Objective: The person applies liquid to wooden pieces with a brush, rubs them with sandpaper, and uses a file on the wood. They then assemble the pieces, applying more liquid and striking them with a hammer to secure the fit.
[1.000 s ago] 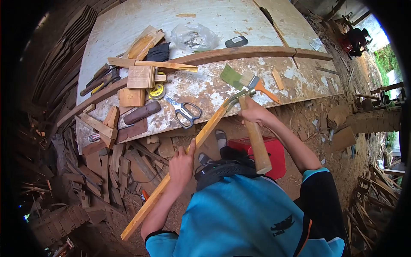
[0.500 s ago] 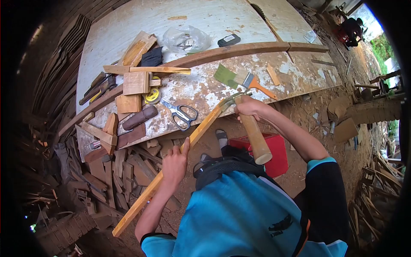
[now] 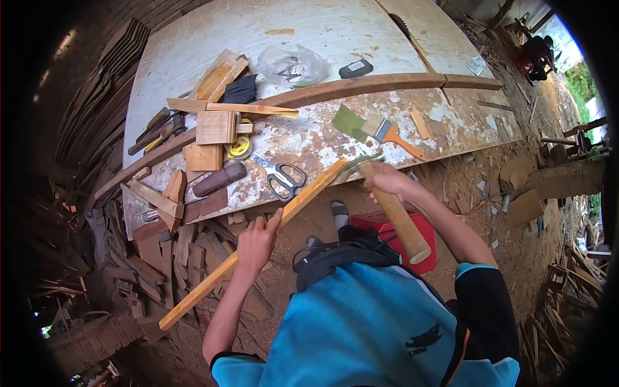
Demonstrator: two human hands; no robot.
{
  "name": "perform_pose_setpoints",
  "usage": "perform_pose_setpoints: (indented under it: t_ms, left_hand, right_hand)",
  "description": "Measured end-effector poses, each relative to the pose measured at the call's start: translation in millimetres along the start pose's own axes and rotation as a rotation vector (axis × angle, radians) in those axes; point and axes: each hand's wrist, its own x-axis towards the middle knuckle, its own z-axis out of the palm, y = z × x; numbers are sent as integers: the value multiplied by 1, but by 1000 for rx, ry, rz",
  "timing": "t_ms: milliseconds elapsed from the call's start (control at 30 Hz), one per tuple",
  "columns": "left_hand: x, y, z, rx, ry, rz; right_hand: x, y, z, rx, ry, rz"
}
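Observation:
My left hand [image 3: 256, 244] is closed around a long, narrow wooden strip [image 3: 205, 285], which slants from low on the left up to the bench's near edge. In my right hand [image 3: 389, 181] is a claw hammer [image 3: 403, 226], gripped close below its metal head. The hammer's thick wooden handle points down toward my body. Its head, slightly blurred, is right at the strip's upper end. Just beyond the strip, scissors [image 3: 284, 178] with dark handles lie on the bench. A paintbrush [image 3: 394, 137] with an orange handle rests near the bench edge above my right hand.
The worn workbench [image 3: 309, 138] holds wood blocks [image 3: 216, 128], a yellow tape measure [image 3: 239, 148], a clear plastic bag [image 3: 291, 64] and a long wooden beam [image 3: 348, 89]. A saw blade [image 3: 401, 27] shows at the back. Below are a red box [image 3: 422, 229] and scrap wood [image 3: 187, 251].
The strip's lower end has risen in view, so it slants less steeply. The hammer head has tilted and dropped slightly at the strip's upper end. The bench has shifted right in view.

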Motion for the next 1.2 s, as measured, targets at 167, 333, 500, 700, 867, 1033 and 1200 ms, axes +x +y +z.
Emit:
perform_pose_setpoints:
  t_ms: [167,333,500,700,867,1033,1200]
  left_hand:
    - [-2,7,-5,29,12,8]
    - [-1,9,-13,87,-13,31]
    - [6,15,-27,133,-59,53]
    - [6,12,-24,142,-76,54]
    - [5,14,-22,122,-116,34]
    - [12,16,-32,159,-114,41]
    - [10,8,-21,89,-104,22]
  right_hand:
    - [5,-23,-15,-74,94,30]
    - [25,-20,-11,-21,111,70]
    - [14,-28,19,-154,179,46]
    - [25,-29,7,-237,35,141]
    - [9,-19,15,-303,79,29]
    - [4,-19,21,-314,125,-21]
    - [-5,-23,21,-349,57,19]
